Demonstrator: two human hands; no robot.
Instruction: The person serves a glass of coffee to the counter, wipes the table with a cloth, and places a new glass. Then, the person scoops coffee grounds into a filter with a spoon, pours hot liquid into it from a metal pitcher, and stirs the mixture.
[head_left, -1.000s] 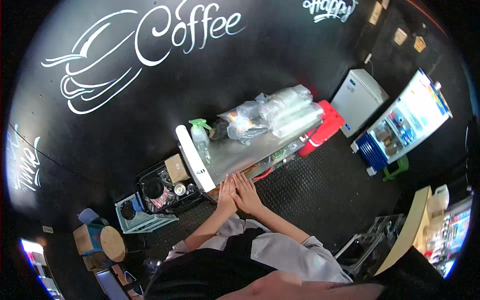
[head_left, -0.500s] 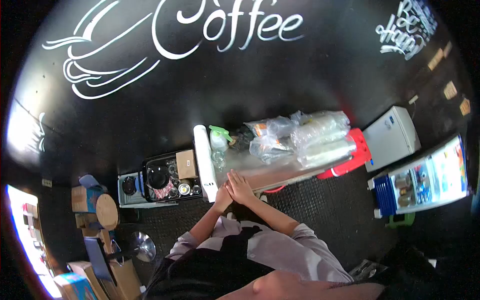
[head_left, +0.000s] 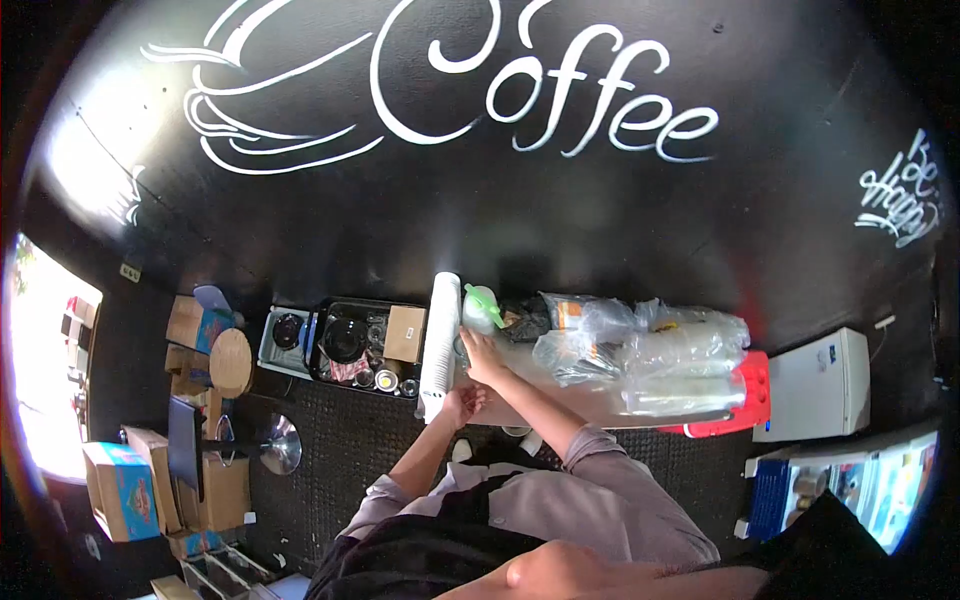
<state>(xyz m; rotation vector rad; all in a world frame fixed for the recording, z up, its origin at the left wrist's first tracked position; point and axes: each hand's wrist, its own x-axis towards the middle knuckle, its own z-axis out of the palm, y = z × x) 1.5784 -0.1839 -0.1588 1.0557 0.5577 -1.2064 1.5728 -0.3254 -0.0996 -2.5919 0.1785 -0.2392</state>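
My right hand [head_left: 484, 358] reaches across the counter, its fingers and thumb curved round a clear glass [head_left: 460, 345] that they mostly hide. Just left of that hand runs a long stack of white cups [head_left: 441, 335], lying on its side. My left hand [head_left: 465, 403] is at the counter's front edge, near the stack's lower end. Its fingers are loosely bent and apart, with nothing seen in them. A spray bottle with a green top [head_left: 482, 308] stands beyond my right hand.
Bags of clear plastic cups [head_left: 685, 360] lie on the metal counter [head_left: 530, 375], over a red cooler [head_left: 757, 388]. At left are a black tray [head_left: 330, 375] of dishes and a small cardboard box [head_left: 404, 334]. A white fridge [head_left: 815, 385] stands at right.
My hands were together at the counter's front edge and are now apart. The right has moved forward to the glass; the left has turned and stayed near the edge. The view has shifted.
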